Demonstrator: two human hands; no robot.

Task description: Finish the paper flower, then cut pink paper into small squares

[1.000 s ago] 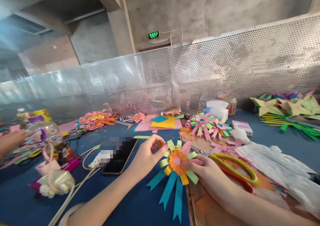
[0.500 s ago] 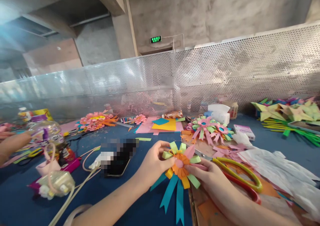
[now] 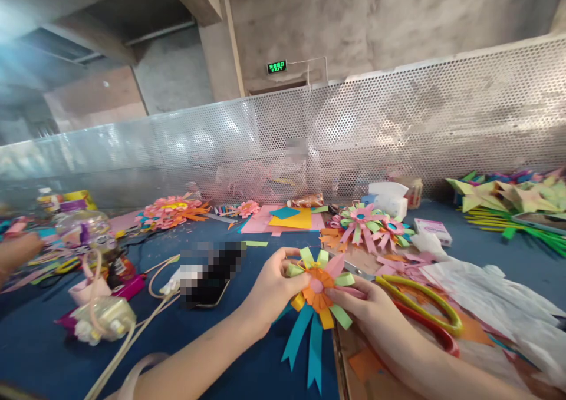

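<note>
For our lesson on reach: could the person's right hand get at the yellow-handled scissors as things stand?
Probably yes. The scissors lie uncovered on the table just beyond the right hand, with nothing between them. But that hand and the left hand are both holding the paper flower, so it would have to let go.

My left hand [image 3: 272, 282] has closed in on the paper flower [image 3: 319, 288]: a second ago thumb and fingers stood apart just off its left petals, now they pinch them. My right hand [image 3: 367, 311] has slid its fingertips up under the pink centre. The flower sits slightly more upright between both hands.
</note>
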